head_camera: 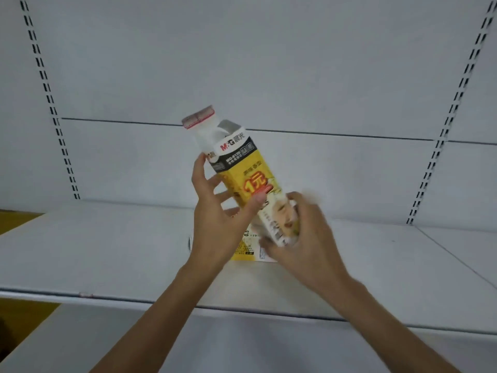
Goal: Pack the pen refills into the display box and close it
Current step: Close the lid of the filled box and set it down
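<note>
The display box (242, 168) is held in the air between both hands, above the white shelf (107, 251) and not touching it. It is a tall yellow box with a black and white band near the top, and it is tilted, with the top end leaning to the left and away from the person. The left hand (215, 219) grips the middle of the box from the left side: the thumb lies across the front face and the fingers go round the left edge and behind. The right hand (304, 243) holds the lower end of the box with curled fingers. This hand is blurred, so the exact place of each finger cannot be told. The two hands are near each other on the same box but do not touch.

The top of the box is open. One white flap (200, 121) with a red-edged strip stands up from the top end. The inside shows only grey, and what is in the box cannot be seen.

There is one box in the hands. Under the hands, one flat yellow and white printed card (246, 249) lies on the shelf, mostly hidden; I cannot tell if it is a second box.

Behind the shelf is a white back panel (242, 63) with two slotted rails, one left (51, 103) and one right (454, 111). A second white shelf (242, 345) is lower, nearer the person.
</note>
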`<state>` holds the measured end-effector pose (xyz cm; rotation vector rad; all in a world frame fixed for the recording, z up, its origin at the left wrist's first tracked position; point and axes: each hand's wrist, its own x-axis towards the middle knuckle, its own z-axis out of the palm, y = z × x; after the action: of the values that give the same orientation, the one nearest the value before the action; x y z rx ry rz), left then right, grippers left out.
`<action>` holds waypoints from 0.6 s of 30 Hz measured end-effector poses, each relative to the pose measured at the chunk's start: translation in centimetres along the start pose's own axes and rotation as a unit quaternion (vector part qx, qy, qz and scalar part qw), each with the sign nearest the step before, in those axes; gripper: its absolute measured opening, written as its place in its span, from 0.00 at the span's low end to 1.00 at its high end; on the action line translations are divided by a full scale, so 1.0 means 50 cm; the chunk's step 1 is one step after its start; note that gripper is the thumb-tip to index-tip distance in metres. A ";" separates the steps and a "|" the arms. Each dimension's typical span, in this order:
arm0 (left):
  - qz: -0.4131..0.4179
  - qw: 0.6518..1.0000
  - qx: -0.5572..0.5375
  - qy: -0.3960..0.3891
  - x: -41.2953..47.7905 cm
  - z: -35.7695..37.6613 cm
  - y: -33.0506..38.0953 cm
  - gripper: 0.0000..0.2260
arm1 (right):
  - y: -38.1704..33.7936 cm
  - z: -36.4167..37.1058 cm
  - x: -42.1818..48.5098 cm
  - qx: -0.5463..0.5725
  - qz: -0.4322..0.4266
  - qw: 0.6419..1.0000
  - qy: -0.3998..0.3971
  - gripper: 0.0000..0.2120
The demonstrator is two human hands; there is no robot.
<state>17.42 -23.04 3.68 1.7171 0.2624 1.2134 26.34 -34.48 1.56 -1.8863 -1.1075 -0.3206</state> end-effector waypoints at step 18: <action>0.038 0.976 0.061 -0.207 0.032 -0.096 -0.017 0.38 | -0.081 0.018 0.091 0.352 -0.080 0.929 -0.080 0.07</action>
<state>14.58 -18.78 4.09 2.0552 0.0196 0.8783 25.50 -30.40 6.07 -1.1965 -1.2743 0.1412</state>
